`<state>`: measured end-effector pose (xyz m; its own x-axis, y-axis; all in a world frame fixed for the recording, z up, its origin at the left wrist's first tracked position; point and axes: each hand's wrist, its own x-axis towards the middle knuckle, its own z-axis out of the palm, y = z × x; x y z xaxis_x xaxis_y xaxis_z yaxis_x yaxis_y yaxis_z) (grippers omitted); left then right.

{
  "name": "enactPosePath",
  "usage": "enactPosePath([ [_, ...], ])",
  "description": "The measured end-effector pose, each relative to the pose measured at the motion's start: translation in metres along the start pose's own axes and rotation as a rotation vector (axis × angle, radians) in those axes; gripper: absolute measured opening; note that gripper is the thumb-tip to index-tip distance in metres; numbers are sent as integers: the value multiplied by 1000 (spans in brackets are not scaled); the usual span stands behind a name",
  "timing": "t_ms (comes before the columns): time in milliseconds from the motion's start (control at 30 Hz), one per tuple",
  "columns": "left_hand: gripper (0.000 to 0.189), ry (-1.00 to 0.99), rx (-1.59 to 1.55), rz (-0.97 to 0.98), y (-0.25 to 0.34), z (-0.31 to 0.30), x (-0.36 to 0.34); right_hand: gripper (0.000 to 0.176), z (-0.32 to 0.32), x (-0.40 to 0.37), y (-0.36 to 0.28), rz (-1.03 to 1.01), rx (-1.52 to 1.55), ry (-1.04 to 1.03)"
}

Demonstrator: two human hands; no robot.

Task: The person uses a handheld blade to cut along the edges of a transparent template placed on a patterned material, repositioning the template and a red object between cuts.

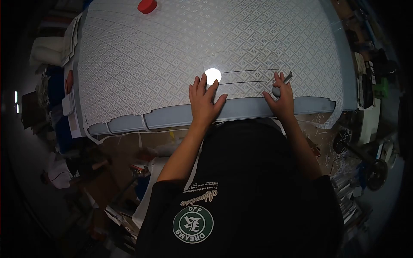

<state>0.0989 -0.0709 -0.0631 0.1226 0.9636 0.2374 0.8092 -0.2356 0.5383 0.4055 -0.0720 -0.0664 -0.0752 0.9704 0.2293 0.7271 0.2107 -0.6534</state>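
Observation:
My left hand (204, 101) lies on the patterned sheet (258, 43) with its fingers spread, close to the sheet's cut front edge. A bright white round spot (213, 76) shows just past its fingertips. Near the same edge, further right, my right hand (283, 99) has its fingers and thumb around a small grey tool (276, 91) with a rounded end. The tool's narrow dark end sticks out beyond the fingers, pointing away to the right. Two thin dark lines run across the sheet between the hands.
The sheet covers a large grey-blue table (249, 107), whose front strip shows. A red round object (147, 6) sits at the far left. Trimmed strips hang at the front edge, and scraps litter the floor at right. Behind at left is another person (60, 170).

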Motion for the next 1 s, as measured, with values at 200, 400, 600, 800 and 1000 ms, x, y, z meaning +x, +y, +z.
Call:
enactPosePath([
  [200, 58, -51, 94, -33, 6, -4, 1, 42, 2, -2, 2, 5, 0, 11],
  [400, 57, -44, 54, -31, 4, -3, 1, 62, 1, -2, 1, 12, -4, 35],
  [600, 59, -32, 59, -25, 3, -2, 0, 81, 1, -2, 3, -9, 0, 25],
  [800, 59, -30, 63, -12, 2, -2, 0, 79, 0, -4, 1, -1, -16, 36],
  [1000, 57, -23, 52, -16, 0, -2, 0, 77, 1, -3, 1, -30, -4, 69],
])
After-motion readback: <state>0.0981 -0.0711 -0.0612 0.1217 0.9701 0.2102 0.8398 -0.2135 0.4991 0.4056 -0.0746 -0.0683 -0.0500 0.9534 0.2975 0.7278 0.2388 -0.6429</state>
